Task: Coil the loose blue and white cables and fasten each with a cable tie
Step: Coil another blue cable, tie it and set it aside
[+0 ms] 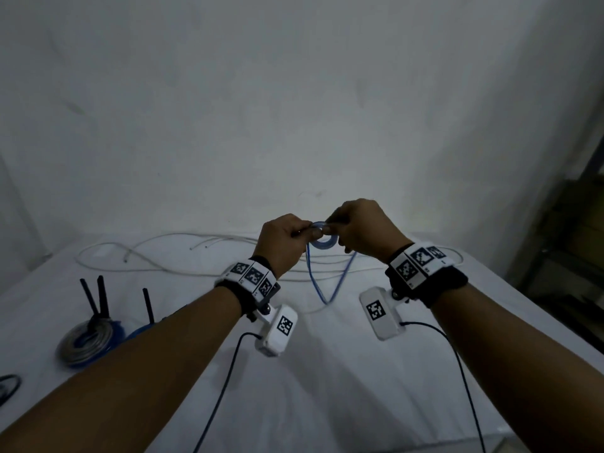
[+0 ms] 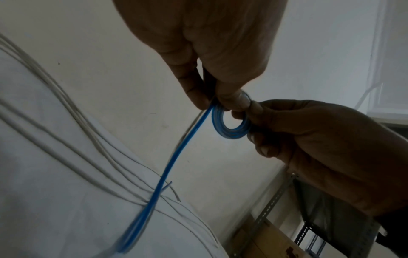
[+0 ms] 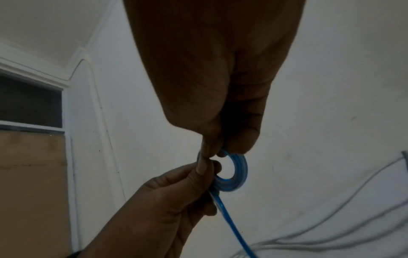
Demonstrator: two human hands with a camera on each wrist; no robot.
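Sitting far left on table: grey coil. Left hand pinches blue cable beside small coil, held above table; right hand pinches coil's other side. White cable sprawls behind.

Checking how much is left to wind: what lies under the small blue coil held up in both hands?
Below the blue coil, its loose blue tail hangs over white cables on the table. Fingers cover the coil's top.

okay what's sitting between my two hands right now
A small blue cable coil, pinched by left hand and right hand; clearest in the left wrist view.
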